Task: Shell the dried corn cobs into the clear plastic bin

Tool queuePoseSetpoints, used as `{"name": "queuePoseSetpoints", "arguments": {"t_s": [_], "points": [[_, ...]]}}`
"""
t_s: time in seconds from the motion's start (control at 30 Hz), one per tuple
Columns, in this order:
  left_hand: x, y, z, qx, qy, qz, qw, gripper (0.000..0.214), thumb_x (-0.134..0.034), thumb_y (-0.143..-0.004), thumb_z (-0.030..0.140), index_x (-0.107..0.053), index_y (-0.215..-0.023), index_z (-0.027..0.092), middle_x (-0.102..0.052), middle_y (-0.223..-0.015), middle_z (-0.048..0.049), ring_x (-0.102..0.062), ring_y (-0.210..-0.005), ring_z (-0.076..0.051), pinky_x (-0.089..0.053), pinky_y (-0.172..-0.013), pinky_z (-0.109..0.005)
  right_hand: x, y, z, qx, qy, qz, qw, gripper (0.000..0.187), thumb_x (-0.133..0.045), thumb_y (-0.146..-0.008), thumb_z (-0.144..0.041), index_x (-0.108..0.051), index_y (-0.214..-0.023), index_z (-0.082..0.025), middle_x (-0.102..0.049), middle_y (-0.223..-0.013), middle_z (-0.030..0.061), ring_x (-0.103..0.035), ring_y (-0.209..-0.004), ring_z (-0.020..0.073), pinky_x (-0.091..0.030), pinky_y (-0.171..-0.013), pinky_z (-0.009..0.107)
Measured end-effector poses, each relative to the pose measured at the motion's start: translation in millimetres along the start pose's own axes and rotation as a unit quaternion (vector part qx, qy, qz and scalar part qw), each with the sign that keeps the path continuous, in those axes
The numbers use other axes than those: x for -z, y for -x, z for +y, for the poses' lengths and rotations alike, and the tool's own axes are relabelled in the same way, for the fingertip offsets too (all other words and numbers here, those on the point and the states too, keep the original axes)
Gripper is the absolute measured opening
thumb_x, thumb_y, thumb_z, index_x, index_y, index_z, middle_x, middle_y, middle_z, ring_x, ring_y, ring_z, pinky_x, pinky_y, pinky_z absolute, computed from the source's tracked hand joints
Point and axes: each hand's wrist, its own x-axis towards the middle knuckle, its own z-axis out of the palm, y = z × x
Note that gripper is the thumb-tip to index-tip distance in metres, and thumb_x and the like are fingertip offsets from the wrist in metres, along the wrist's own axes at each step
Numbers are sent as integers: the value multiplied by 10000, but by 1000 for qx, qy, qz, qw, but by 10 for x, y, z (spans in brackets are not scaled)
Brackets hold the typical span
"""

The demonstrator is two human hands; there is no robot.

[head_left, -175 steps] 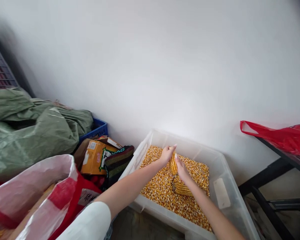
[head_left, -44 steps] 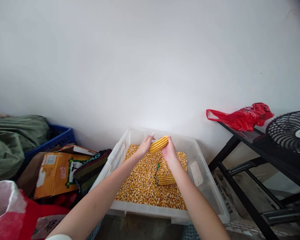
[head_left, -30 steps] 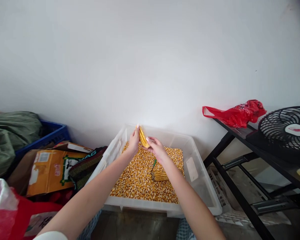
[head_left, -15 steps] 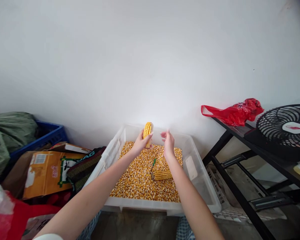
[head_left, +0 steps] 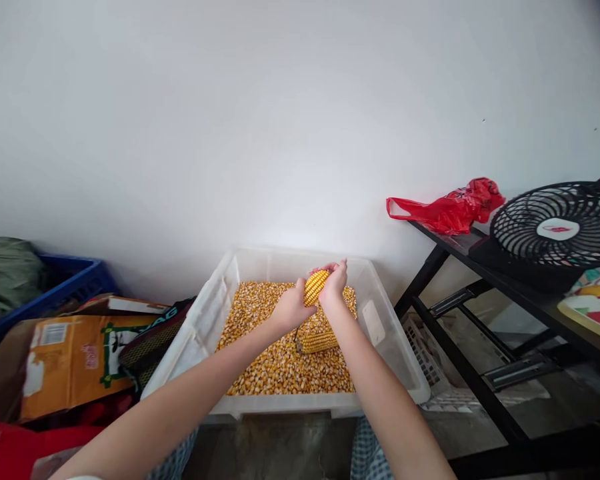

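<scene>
"Where's the cob, desk?"

"Up in both my grips: dried corn cob (head_left: 315, 288) clamped between left grip (head_left: 293, 308) and right grip (head_left: 334, 283), just above loose maize kernels (head_left: 260, 350) in a clear plastic bin (head_left: 203, 320)."

"Anything else?"

"Second cob (head_left: 316, 341) lies on the kernels below. Black fan (head_left: 557, 227) and red plastic bag (head_left: 445, 210) sit on the dark surface (head_left: 525, 287) to the right."

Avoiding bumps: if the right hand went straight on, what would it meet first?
The right hand would probably meet the far wall of the clear plastic bin, though depth is unclear.
</scene>
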Motion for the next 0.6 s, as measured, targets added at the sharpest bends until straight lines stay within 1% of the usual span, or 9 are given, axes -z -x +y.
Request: {"name": "queuePoseSetpoints", "arguments": {"t_s": [0.1,0.23,0.33,0.4,0.43,0.47,0.53,0.57,0.6], "points": [[-6,27,30,6,60,0,998,378,-593,-644,248,-425,-975,173,-616,-786,-40,-604,-692,-196,-399,-559,-251,-19,57,8,78,51,-26,995,523,-267,-820,-629,-425,-558,-204,-521,-409,-5,-561,-404,168,-452,-431,289],[-27,5,-21,-5,177,-14,984,375,-593,-633,214,-435,-969,166,-604,-808,-29,-591,-642,-154,-428,-542,-239,-20,90,4,151,101,-66,981,566,-245,-834,-625,-474,-558,-186,-541,-435,2,-548,-398,143,-442,-437,264],[-29,-38,-71,5,268,-55,962,382,-594,-651,234,-429,-988,165,-578,-757,0,-552,-534,-117,-432,-489,-235,12,5,-9,138,87,-75,984,595,-214,-838,-623,-518,-587,-177,-562,-465,10,-560,-430,139,-448,-474,262],[-13,-63,-87,13,319,-77,944,406,-596,-674,273,-419,-1024,168,-557,-729,17,-531,-489,-100,-429,-460,-227,53,-99,-27,133,96,-51,985,602,-219,-845,-604,-537,-577,-168,-576,-487,19,-564,-459,129,-449,-512,252],[2,-72,-90,13,332,-78,940,421,-600,-683,298,-415,-1039,172,-550,-724,22,-528,-483,-97,-426,-454,-223,77,-152,-38,144,105,-28,984,596,-234,-851,-586,-539,-561,-165,-582,-497,23,-566,-477,121,-450,-540,244],[20,-79,-92,13,331,-73,941,434,-604,-688,326,-413,-1048,176,-547,-723,25,-530,-484,-97,-423,-452,-219,100,-199,-49,160,112,-4,981,583,-251,-857,-565,-537,-545,-163,-586,-506,25,-573,-501,116,-453,-574,238],[64,-85,-95,7,285,-50,957,441,-608,-694,377,-419,-1044,188,-556,-728,25,-545,-511,-107,-422,-472,-220,134,-252,-66,169,115,35,978,559,-278,-861,-537,-528,-528,-163,-590,-513,26,-579,-525,111,-452,-607,230],[87,-86,-99,2,239,-34,971,431,-607,-697,393,-424,-1033,195,-568,-737,21,-562,-545,-121,-427,-499,-227,140,-253,-68,149,110,39,982,553,-280,-859,-537,-528,-535,-163,-591,-514,26,-577,-521,112,-451,-595,230],[110,-86,-106,0,179,-15,984,421,-605,-698,400,-428,-1023,202,-583,-750,14,-582,-590,-139,-432,-534,-236,136,-239,-64,112,101,29,988,553,-275,-856,-545,-531,-549,-163,-592,-517,27,-573,-509,116,-449,-568,234]]}}
